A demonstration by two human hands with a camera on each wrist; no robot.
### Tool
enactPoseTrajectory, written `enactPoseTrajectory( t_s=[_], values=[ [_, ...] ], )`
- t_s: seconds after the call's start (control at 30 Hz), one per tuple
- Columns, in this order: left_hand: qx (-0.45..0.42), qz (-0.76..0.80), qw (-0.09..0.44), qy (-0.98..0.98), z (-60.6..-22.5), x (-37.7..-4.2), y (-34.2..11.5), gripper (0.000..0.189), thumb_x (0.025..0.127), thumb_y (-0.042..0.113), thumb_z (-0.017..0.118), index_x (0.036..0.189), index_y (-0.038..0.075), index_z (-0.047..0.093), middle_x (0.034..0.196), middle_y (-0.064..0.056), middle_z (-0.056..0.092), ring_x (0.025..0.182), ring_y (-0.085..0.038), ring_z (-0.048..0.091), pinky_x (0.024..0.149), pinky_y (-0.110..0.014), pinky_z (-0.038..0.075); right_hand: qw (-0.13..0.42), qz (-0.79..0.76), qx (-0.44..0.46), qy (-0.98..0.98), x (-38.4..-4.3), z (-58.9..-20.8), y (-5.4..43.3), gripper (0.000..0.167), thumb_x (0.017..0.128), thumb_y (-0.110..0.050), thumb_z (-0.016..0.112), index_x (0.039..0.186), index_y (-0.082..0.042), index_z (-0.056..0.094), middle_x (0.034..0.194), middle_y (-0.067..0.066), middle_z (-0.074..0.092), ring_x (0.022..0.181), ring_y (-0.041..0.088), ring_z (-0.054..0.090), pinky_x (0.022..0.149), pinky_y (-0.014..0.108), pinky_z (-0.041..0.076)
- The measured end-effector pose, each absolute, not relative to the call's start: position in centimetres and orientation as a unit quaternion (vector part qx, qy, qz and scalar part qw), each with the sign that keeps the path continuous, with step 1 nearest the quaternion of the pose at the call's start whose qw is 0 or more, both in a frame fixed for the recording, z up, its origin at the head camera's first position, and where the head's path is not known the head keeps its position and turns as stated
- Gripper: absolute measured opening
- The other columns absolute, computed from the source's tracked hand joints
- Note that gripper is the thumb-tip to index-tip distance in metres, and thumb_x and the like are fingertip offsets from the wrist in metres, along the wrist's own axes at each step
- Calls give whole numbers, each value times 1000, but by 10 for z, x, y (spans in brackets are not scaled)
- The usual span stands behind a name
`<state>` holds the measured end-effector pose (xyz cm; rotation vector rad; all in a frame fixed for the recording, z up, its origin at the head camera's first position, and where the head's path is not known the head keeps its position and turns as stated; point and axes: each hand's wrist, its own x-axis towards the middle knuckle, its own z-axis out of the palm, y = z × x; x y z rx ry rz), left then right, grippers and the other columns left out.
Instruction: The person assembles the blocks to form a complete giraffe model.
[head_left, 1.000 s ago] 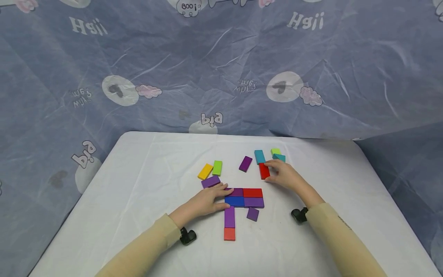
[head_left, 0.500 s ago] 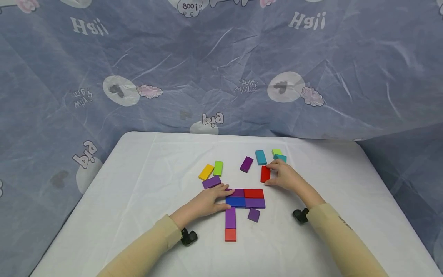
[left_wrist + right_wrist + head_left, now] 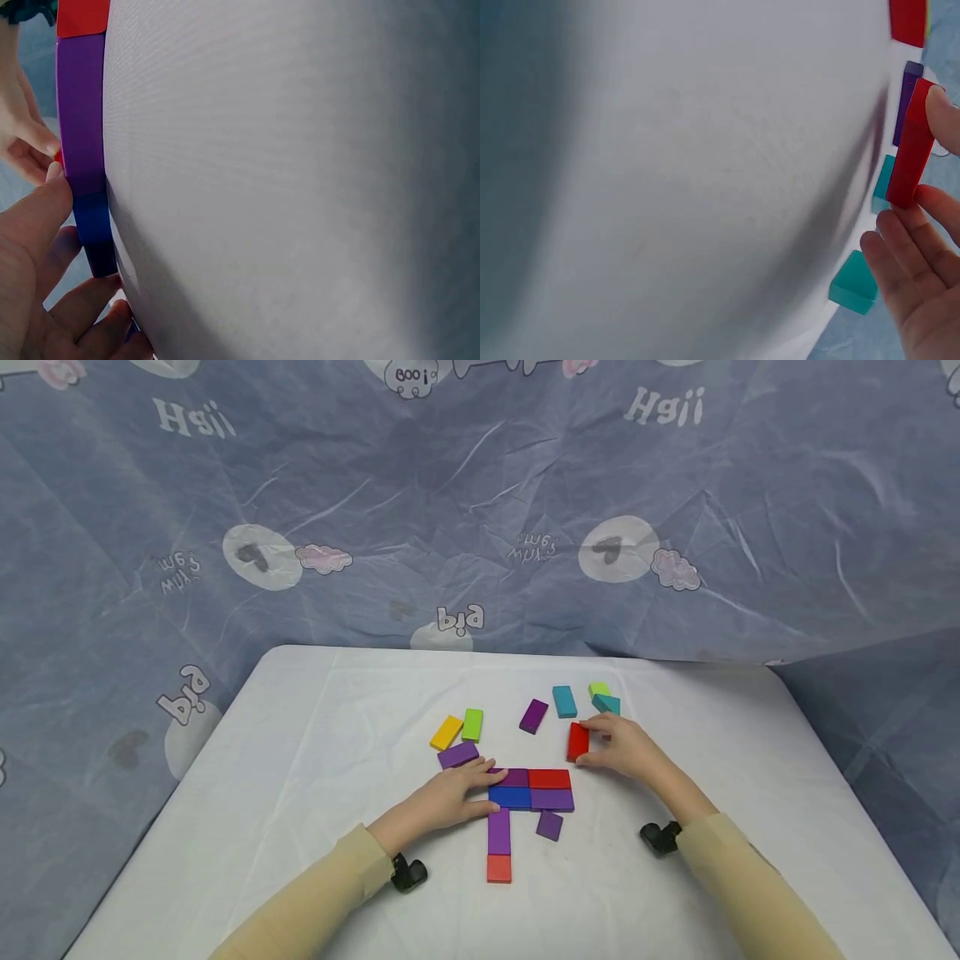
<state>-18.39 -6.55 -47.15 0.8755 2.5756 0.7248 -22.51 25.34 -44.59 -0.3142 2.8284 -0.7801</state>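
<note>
Right hand [image 3: 626, 747]: grip spread to the length of one red rectangular block [image 3: 577, 742], pinched at its ends by thumb and fingertip; block right of centre, toward the far edge of the white tabletop [image 3: 322, 735]. Left hand [image 3: 453, 793]: grip loosely spread, fingers touching a dark purple block [image 3: 517, 777], thumb at the corner of a blue block [image 3: 512, 798]. Teal rectangular block [image 3: 565, 702]: beyond the red, nearer the far edge.

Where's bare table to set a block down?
Free: the table left of the yellow block, and right of the right hand. Crowded: around the blue block by the left hand, and beyond the right hand by the teal blocks.
</note>
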Motion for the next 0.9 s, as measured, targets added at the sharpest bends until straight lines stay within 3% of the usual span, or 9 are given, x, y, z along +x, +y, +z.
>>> enactPoseTrajectory(
  t_s=[0.27,0.47,0.73,0.9],
  values=[
    [306,253,163,903,-472,-184,-66,58,94,42,63,148,26,46,157,-2,40,150,-23,28,116,-50,34,99,-282,-139,944,-190,-436,259,65,78,-33,83,132,-5,61,133,20,57,118,41,58,93,50,55],
    [306,257,165,902,-472,-184,-65,58,95,42,63,148,25,46,157,-3,40,150,-24,28,116,-51,34,102,-280,-187,936,-159,-436,262,61,72,-34,87,123,-7,67,121,11,64,108,31,64,92,48,56],
    [308,255,164,902,-471,-184,-65,58,95,42,63,148,25,46,157,-3,40,150,-24,28,116,-51,34,144,-297,-201,922,-133,-442,259,63,69,-33,90,122,-9,65,117,2,61,98,19,65,82,29,59],
    [309,254,163,902,-469,-183,-66,58,95,41,63,148,25,46,157,-4,41,150,-24,28,116,-51,34,133,-273,-227,925,-123,-445,255,57,68,-28,90,118,-13,66,116,-2,60,97,17,62,83,30,58]
  ],
)
